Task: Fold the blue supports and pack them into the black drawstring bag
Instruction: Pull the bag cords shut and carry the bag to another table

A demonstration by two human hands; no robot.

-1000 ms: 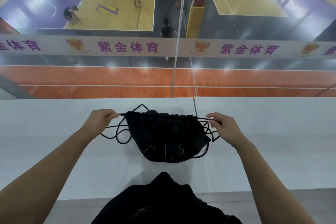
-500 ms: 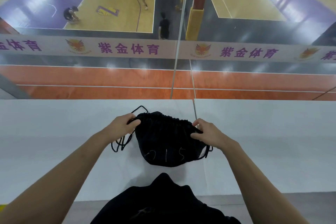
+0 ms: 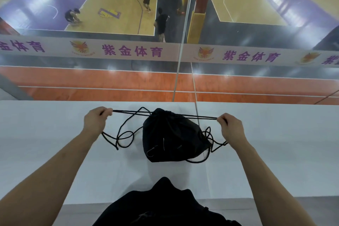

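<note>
The black drawstring bag (image 3: 172, 135) lies on the white table (image 3: 55, 152), its mouth cinched tight at the far end. My left hand (image 3: 95, 122) pinches the left cords, stretched taut from the bag's mouth. My right hand (image 3: 232, 127) pinches the right cords the same way. Slack loops of black cord (image 3: 124, 137) lie on the table on both sides of the bag. No blue supports are visible; whatever is inside the bag is hidden.
The table's far edge meets a glass barrier (image 3: 181, 42) overlooking basketball courts with several people below. A black garment (image 3: 165, 205) on my body fills the bottom centre, at the table's near edge.
My hands moved from the bag's mouth outward to both sides, pulling the cords taut. The bag's mouth has gathered shut and the bag looks narrower.
</note>
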